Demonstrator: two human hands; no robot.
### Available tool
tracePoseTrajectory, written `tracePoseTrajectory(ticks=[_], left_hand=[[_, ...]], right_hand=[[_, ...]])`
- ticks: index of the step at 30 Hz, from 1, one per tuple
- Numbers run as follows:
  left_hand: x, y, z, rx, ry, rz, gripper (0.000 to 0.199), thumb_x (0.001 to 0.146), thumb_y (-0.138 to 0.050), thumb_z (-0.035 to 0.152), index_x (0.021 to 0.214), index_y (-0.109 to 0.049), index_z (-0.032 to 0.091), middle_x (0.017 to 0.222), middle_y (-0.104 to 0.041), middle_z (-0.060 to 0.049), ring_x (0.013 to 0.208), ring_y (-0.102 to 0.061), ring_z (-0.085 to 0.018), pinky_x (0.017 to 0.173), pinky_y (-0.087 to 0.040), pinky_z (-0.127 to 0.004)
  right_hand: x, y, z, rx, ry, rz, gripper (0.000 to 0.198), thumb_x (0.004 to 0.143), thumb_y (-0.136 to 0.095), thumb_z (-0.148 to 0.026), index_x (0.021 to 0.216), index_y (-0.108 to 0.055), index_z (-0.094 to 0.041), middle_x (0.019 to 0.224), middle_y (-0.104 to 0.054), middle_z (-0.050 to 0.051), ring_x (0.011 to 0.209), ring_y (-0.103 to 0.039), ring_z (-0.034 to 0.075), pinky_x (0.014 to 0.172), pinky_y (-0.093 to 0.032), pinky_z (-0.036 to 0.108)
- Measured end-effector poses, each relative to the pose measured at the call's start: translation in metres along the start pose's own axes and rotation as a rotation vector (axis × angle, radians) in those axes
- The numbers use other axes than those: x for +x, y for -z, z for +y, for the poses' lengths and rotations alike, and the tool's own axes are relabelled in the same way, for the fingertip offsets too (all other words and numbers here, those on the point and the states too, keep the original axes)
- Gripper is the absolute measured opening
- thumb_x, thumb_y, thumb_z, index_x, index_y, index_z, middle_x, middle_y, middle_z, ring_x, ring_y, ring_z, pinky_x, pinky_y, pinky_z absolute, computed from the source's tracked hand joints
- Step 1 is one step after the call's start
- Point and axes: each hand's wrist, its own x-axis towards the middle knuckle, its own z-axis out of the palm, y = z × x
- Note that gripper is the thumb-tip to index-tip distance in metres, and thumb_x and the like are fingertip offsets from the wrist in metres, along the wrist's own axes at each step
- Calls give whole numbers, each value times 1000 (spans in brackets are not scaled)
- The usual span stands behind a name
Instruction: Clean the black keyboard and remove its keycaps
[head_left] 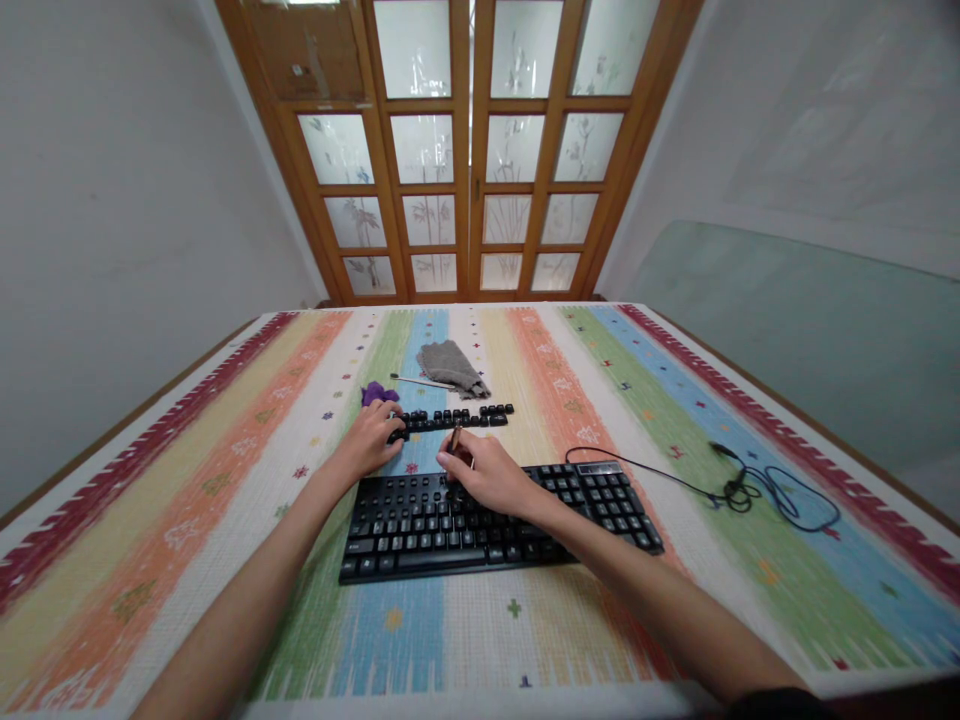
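A black keyboard [450, 555] lies on the striped tablecloth, with its upper left rows showing small bare key mounts. Over those rows is my right hand [491, 472], closed around a slim brown stick-like tool [454, 440]; the tool's lower end is mostly hidden by the fingers. Beyond the keyboard, loose black keycaps [450, 418] are lined up in rows. My left hand [371, 437] rests at their left end, fingers curled around a black keycap [398, 434]. Just past its fingertips sits a crumpled purple cloth [379, 393].
A folded grey cloth [452, 366] lies behind the keycaps, with a thin white stick with a dark tip [420, 380] against it. The keyboard's cable [652, 464] runs right into a loose coil [750, 490]. Wooden glazed doors [469, 190] stand beyond the table.
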Motion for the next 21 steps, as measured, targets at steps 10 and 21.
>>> tracePoseTrajectory(ticks=[10,21], left_hand=[[3,-1,1,-35,-6,-20,10,80,-66,19,89,-71,19,105,-58,-10,95,-50,-26,84,-44,-42],[2,-1,0,-22,-1,-24,11,81,-64,19,89,-71,18,105,-59,-10,94,-50,-26,83,-45,-42]], right_hand=[[-3,-2,-1,-3,11,-21,16,94,-53,-31,89,-59,-17,71,-65,1,67,-61,15,66,-42,26],[-5,-4,-2,-16,20,-22,12,93,-54,-27,90,-60,-17,72,-65,1,68,-60,15,66,-41,25]])
